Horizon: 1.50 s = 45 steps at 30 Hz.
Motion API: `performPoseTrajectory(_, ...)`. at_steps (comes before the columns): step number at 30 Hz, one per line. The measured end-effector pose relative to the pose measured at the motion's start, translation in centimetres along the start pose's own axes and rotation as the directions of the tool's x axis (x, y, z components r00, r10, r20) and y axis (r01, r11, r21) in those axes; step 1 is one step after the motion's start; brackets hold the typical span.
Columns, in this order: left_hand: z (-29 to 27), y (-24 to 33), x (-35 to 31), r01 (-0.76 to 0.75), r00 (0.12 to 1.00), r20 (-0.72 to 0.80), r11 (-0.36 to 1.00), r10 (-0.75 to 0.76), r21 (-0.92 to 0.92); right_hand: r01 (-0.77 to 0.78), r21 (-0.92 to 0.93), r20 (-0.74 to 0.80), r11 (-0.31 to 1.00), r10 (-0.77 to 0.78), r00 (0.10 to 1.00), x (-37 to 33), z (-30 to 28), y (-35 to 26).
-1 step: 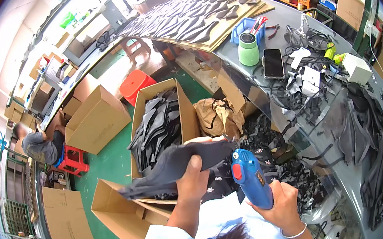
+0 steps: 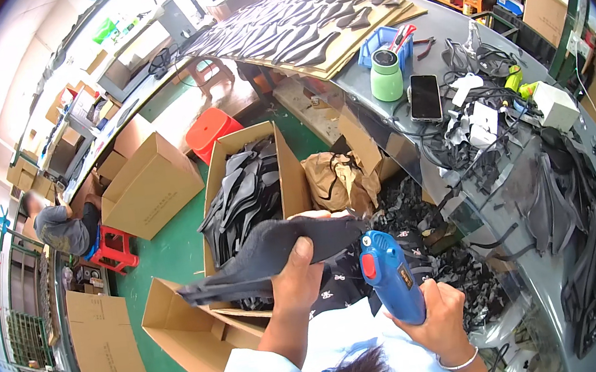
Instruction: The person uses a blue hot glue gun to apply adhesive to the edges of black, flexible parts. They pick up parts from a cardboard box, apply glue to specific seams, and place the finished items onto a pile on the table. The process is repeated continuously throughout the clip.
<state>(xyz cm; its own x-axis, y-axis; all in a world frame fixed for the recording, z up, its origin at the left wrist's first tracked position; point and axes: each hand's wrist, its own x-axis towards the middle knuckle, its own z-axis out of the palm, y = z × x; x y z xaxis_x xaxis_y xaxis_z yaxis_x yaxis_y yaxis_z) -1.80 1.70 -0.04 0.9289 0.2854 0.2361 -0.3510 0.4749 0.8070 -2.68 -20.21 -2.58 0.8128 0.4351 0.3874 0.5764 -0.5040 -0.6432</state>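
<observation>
A long, curved black padded piece (image 2: 269, 250), broad at one end and narrow at the other, is held above the boxes in front of me. My left hand (image 2: 301, 271) grips its broad part, thumb on top and fingers hidden underneath. In my right hand (image 2: 437, 321) is a blue handheld power tool (image 2: 391, 278) with a red button. Its head meets or nearly meets the broad end's edge; I cannot tell if they touch. Several similar black pieces (image 2: 244, 200) fill the cardboard box (image 2: 292, 172) just beyond.
Black scraps (image 2: 405, 206) lie heaped below the tool. At right, the grey table (image 2: 379, 120) bears a green flask (image 2: 386, 77), a phone (image 2: 425, 98) and black pieces (image 2: 550, 211). Cardboard boxes (image 2: 153, 185) and a red stool (image 2: 211, 130) stand left. A person (image 2: 65, 226) sits far left.
The narrow end of the black piece has shifted slightly left and up. My left hand has moved a little with it; the right hand and tool look still.
</observation>
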Motion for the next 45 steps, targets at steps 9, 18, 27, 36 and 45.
performPoseTrajectory(9,-0.4,0.6,0.7,0.061,0.998,-0.041,0.955,-0.051,0.291,0.040,-0.097,-0.002,0.994,-0.040,0.999,-0.2,0.3,0.7)
performPoseTrajectory(18,0.6,1.0,1.2,-0.118,0.993,0.043,0.977,0.112,0.178,0.004,-0.044,-0.012,0.999,-0.005,1.000,-0.3,0.6,0.8)
performPoseTrajectory(27,1.1,-0.6,0.4,-0.062,0.992,-0.102,0.989,0.076,0.134,-0.009,0.099,-0.022,0.995,0.012,1.000,0.5,0.8,-0.3)
performPoseTrajectory(36,1.2,0.2,0.5,0.069,0.998,-0.020,0.964,-0.066,0.257,-0.008,0.084,-0.014,0.996,0.010,1.000,0.6,0.8,-0.2)
performPoseTrajectory(45,0.1,3.2,2.8,0.073,0.919,0.224,0.697,-0.325,0.713,0.027,-0.106,0.036,0.994,-0.024,0.999,-0.1,0.0,0.5)
